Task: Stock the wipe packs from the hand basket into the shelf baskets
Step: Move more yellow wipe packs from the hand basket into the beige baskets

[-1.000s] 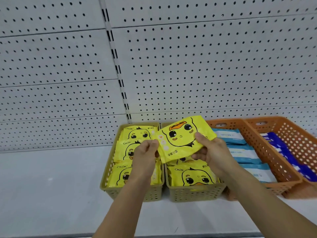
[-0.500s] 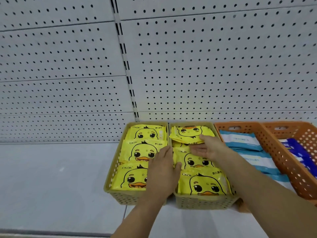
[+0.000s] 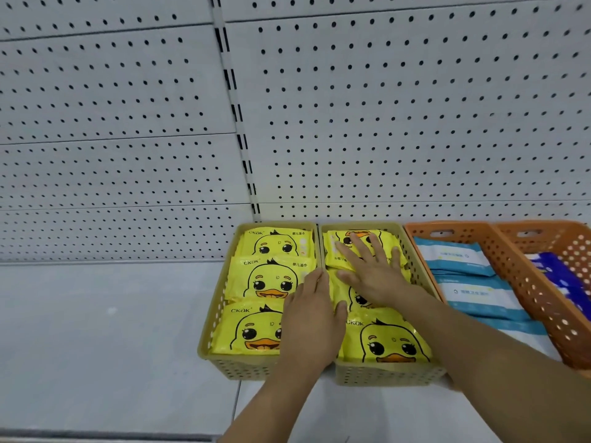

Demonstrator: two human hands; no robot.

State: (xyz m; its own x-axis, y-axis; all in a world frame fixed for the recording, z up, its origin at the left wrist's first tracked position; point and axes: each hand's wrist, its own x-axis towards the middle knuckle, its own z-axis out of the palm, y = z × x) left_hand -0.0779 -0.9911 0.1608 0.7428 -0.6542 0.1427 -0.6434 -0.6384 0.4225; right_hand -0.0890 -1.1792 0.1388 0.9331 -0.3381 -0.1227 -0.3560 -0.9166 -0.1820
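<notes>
The duck pack [image 3: 331, 241] now lies under the flat, spread fingers of the right hand [image 3: 374, 276]; the left hand [image 3: 311, 321] rests open, empty. Press evenly so it seats level beneath the fingertips.

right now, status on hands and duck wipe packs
Right hand open, flat on rear yellow pack in right tan basket. Left hand open, resting over seam with left tan basket. No obstruction.

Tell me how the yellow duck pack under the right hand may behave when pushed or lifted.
Probably floppy: the yellow duck pack is a creased film pouch. Its glossy surface may slip under the flat right hand. Lying flat in the basket, it should slide, not roll.
</notes>
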